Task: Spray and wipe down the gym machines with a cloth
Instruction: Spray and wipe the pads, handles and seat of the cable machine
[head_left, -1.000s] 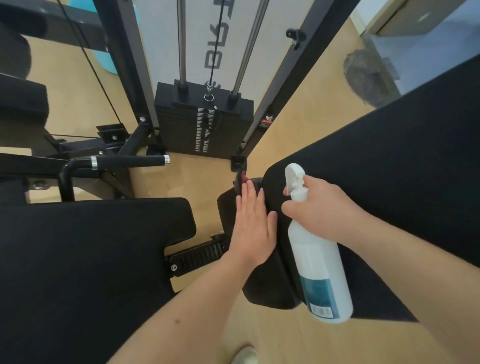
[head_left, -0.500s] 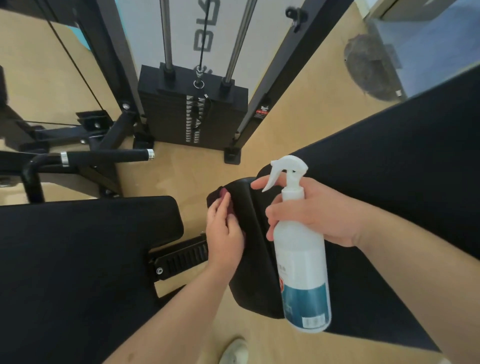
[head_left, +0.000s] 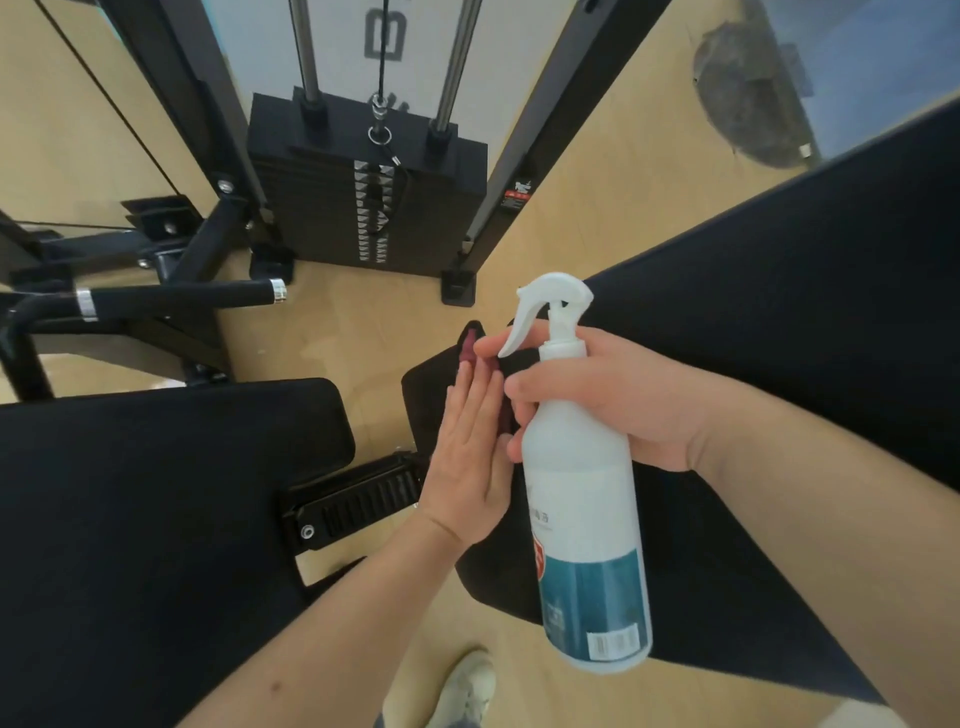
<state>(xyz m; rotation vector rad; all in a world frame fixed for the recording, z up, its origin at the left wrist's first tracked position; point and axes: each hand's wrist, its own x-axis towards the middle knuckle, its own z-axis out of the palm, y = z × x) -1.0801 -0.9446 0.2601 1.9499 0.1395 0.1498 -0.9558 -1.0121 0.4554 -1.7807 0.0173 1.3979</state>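
My right hand (head_left: 618, 400) grips a white spray bottle (head_left: 587, 519) with a teal label, held upright, index finger by the trigger. My left hand (head_left: 467, 457) lies flat with straight fingers on the narrow end of a black machine pad (head_left: 779, 338), pressing a dark red cloth (head_left: 470, 345) against it. Only a tip of the cloth shows past my fingertips; the remainder is hidden under the hand.
A second black pad (head_left: 156, 493) fills the lower left. Behind stands a weight stack (head_left: 369, 192) with guide rods and cable inside a black frame. A chrome-tipped handle bar (head_left: 182, 299) juts out at left. My shoe (head_left: 465, 686) shows on the wooden floor.
My left hand slid back and forth along the pad's end with the cloth and now lies flatter. The bottle came closer to the camera and stands more upright.
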